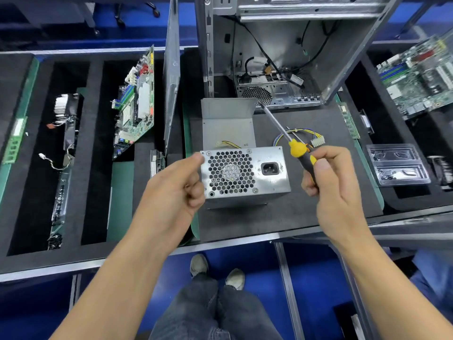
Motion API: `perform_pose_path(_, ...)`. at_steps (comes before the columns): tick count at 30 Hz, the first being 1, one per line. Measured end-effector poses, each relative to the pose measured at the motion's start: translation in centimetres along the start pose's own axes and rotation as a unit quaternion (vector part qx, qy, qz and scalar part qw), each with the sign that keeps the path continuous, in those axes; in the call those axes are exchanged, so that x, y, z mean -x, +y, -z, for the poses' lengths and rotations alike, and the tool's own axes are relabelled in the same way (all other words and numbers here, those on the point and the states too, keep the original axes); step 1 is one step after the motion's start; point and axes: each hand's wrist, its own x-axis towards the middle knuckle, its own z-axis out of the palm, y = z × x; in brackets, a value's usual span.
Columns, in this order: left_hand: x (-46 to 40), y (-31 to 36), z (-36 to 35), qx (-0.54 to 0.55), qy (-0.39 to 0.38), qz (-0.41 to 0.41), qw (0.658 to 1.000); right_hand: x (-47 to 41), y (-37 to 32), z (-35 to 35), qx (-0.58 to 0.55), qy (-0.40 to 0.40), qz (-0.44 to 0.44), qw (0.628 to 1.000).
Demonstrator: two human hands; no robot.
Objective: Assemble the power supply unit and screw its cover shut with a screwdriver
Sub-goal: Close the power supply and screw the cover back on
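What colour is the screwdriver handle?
Yellow and black, on the screwdriver gripped by the right hand; head view.

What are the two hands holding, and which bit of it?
The right hand grips the screwdriver by its yellow-and-black handle. The left hand touches the power supply unit at its left edge; its grip can't be told.

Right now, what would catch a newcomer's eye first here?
Front and centre, the silver power supply box with its honeycomb grille sits on the dark mat, the left hand at its corner. The right hand grips a yellow-and-black screwdriver. Behind stands an open computer case.
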Motion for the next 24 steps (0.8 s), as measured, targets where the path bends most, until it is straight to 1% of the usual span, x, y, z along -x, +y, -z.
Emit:
perform_pose_path(1, 0.1, -0.5, -0.5, -0.13, 0.0, -0.08, 0.988, -0.3, -0.1, 0.3, -0.03, 0.016, 0.001, 0.999)
perform_pose_path(2, 0.2, -1.0, -1.1, -0.264, -0.005, -0.184, 0.947, -0.5, -0.2, 0.4, -0.062, 0.036, -0.004, 0.997)
perform_pose_path(3, 0.2, -1.7, -1.7, -0.373, -0.025, -0.285, 0.883, -0.8, -0.4, 0.5, -0.106, 0.055, -0.015, 0.993)
perform_pose_path(4, 0.1, -2.3, -2.2, -0.453, -0.047, -0.356, 0.816, -1.0, -0.6, 0.6, -0.157, 0.073, -0.031, 0.984)
perform_pose_path(5, -0.2, -2.8, -2.6, -0.508, -0.064, -0.394, 0.763, -1.2, -0.6, 0.6, -0.208, 0.087, -0.048, 0.973)
perform_pose_path(6, -0.4, -3.1, -2.9, -0.542, -0.074, -0.414, 0.727, -1.4, -0.7, 0.6, -0.248, 0.099, -0.061, 0.962)
perform_pose_path(7, -0.7, -3.4, -3.0, -0.564, -0.077, -0.427, 0.702, -1.6, -0.8, 0.6, -0.275, 0.11, -0.074, 0.952)
perform_pose_path(9, -1.2, -3.8, -3.0, -0.586, -0.075, -0.448, 0.671, -1.7, -0.7, 0.8, -0.288, 0.137, -0.092, 0.943)
perform_pose_path(10, -1.5, -3.9, -2.9, -0.591, -0.072, -0.455, 0.662, -1.6, -0.6, 0.9, -0.277, 0.151, -0.097, 0.944)
perform_pose_path(12, -1.6, -3.9, -2.9, -0.593, -0.068, -0.457, 0.659, -1.5, -0.4, 1.1, -0.246, 0.164, -0.098, 0.95)
perform_pose_path(15, -1.7, -3.9, -2.9, -0.59, -0.066, -0.438, 0.675, -1.3, -0.3, 1.5, -0.194, 0.16, -0.085, 0.964)
perform_pose_path(20, -1.7, -3.5, -3.0, -0.591, -0.077, -0.388, 0.703, -1.0, -0.9, 1.6, -0.075, 0.13, -0.01, 0.989)
perform_pose_path(24, -1.6, -3.5, -3.2, -0.588, -0.077, -0.379, 0.71, -0.8, -1.8, 1.1, -0.014, 0.11, 0.031, 0.993)
